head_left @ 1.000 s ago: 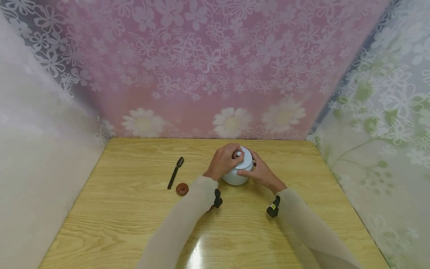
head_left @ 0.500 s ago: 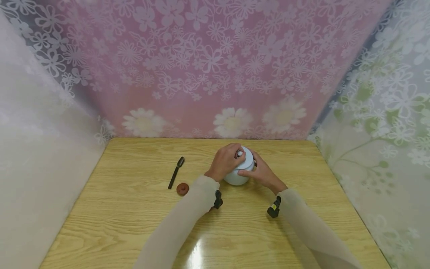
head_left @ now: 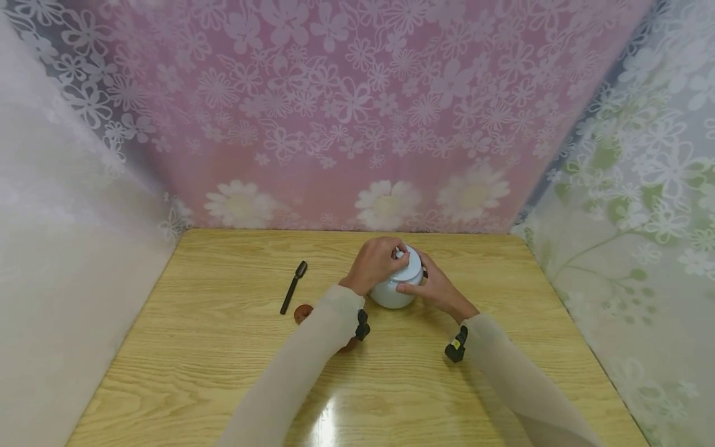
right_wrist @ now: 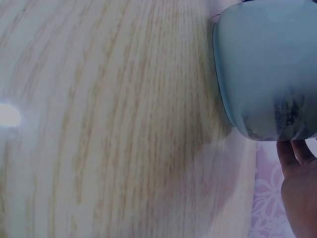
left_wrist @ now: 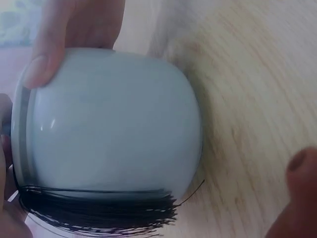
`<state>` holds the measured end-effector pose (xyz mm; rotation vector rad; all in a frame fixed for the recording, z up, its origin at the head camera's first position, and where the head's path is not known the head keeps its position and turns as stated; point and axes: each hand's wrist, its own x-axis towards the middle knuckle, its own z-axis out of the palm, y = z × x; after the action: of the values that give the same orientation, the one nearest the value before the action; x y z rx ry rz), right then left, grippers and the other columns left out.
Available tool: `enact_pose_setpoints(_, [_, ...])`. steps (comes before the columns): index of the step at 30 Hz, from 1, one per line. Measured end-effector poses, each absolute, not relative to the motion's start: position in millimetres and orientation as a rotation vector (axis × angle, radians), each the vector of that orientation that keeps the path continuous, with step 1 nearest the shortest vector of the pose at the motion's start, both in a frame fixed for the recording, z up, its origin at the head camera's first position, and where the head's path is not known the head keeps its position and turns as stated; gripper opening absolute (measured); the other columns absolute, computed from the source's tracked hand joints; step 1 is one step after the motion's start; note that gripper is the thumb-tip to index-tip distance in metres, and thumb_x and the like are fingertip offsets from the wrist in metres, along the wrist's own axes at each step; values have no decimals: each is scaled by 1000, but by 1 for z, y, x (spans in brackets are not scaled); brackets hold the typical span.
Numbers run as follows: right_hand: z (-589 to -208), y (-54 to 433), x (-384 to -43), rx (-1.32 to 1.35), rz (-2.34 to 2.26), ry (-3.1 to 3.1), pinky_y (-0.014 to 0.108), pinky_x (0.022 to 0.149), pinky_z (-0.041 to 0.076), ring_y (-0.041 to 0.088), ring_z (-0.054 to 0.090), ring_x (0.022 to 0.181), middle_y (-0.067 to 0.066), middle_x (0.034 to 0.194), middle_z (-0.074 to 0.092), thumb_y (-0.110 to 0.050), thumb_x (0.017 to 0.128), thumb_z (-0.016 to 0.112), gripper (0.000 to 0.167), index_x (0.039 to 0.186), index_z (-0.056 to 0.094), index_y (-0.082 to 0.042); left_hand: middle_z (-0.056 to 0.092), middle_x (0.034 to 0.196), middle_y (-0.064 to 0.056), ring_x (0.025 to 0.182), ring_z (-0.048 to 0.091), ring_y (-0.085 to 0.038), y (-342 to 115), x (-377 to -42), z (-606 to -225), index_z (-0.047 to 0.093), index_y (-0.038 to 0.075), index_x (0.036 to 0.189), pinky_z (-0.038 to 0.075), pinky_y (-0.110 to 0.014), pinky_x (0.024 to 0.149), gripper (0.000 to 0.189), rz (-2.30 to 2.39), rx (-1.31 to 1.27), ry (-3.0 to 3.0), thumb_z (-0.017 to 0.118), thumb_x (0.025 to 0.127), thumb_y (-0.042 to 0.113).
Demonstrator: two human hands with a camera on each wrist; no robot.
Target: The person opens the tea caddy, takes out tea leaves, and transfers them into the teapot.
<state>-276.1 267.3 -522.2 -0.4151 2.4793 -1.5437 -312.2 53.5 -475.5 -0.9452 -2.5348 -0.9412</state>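
A pale blue-white lidded jar (head_left: 392, 294) stands near the middle back of the table. My left hand (head_left: 373, 264) is over its top, fingers pinching the knob of the lid (head_left: 409, 269), which sits on the jar's mouth. My right hand (head_left: 436, 287) grips the jar's right side, thumb at the front just below the lid. In the left wrist view, the right thumb (left_wrist: 42, 69) presses near the rim of the jar (left_wrist: 119, 124), and a black tassel (left_wrist: 99, 213) hangs along its side. In the right wrist view, the right fingers (right_wrist: 287, 156) touch the jar (right_wrist: 267, 64), which bears a dark painted pattern.
A dark narrow scoop (head_left: 293, 287) lies on the table (head_left: 223, 347), left of the jar. A small brown knobbed lid (head_left: 302, 312) lies close by, partly behind the left sleeve. A reddish-brown spouted thing (left_wrist: 302, 193) is mostly hidden under the left forearm. Patterned cloth (head_left: 335, 124) walls the back and sides.
My left wrist has shifted slightly, and its sleeve now covers more of the small brown lid. Both hands stay at the jar and its lid.
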Motion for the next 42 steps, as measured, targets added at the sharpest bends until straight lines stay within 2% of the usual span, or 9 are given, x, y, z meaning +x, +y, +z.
enact_pose_setpoints(5, [-522, 268, -276, -432, -1544, 2482, 67, 116, 46, 43, 44, 153, 12, 177, 26, -38, 99, 83, 100, 175, 18, -31, 82, 101, -1, 79, 71, -9, 53, -314, -472, 84, 13, 109, 58, -23, 70, 20, -944, -959, -2574, 68, 109, 26])
enact_pose_setpoints(14, [-523, 269, -278, -435, -1551, 2475, 68, 117, 45, 45, 41, 155, 12, 179, 23, -39, 98, 84, 102, 176, 18, -31, 83, 104, -2, 85, 74, -12, 53, -319, -464, 86, 14, 111, 59, -24, 72, 18, -869, -995, -2624, 73, 105, 23])
enact_pose_setpoints(26, [-519, 267, -274, -356, -1537, 2478, 70, 121, 40, 45, 36, 159, 10, 179, 24, -39, 98, 84, 102, 176, 17, -32, 82, 108, -3, 83, 72, -11, 52, -321, -457, 86, 13, 114, 58, -23, 71, 22, -906, -1019, -2665, 69, 107, 25])
enact_pose_setpoints(29, [-520, 267, -273, -330, -1527, 2479, 70, 120, 41, 45, 35, 159, 11, 179, 24, -40, 98, 84, 105, 176, 15, -30, 81, 107, -1, 82, 69, -9, 47, -320, -462, 85, 14, 116, 56, -23, 71, 25, -953, -1038, -2648, 70, 108, 33])
enact_pose_setpoints(33, [-521, 268, -273, -327, -1526, 2480, 71, 118, 43, 47, 33, 160, 12, 180, 21, -41, 98, 84, 108, 177, 13, -25, 76, 97, 3, 79, 63, -7, 39, -323, -469, 82, 15, 119, 53, -23, 71, 32, -1079, -1091, -2612, 74, 106, 43])
enact_pose_setpoints(37, [-521, 268, -274, -338, -1529, 2479, 72, 119, 41, 48, 32, 160, 11, 181, 19, -41, 98, 84, 107, 177, 13, -25, 69, 94, 5, 83, 61, -8, 32, -325, -471, 80, 16, 123, 53, -24, 75, 30, -1216, -1146, -2598, 77, 104, 40])
enact_pose_setpoints(42, [-520, 266, -274, -352, -1543, 2466, 73, 120, 40, 47, 32, 160, 11, 180, 20, -41, 98, 84, 106, 177, 14, -26, 69, 97, 5, 87, 62, -10, 28, -325, -471, 80, 17, 124, 54, -26, 78, 29, -1297, -1139, -2604, 78, 104, 38])
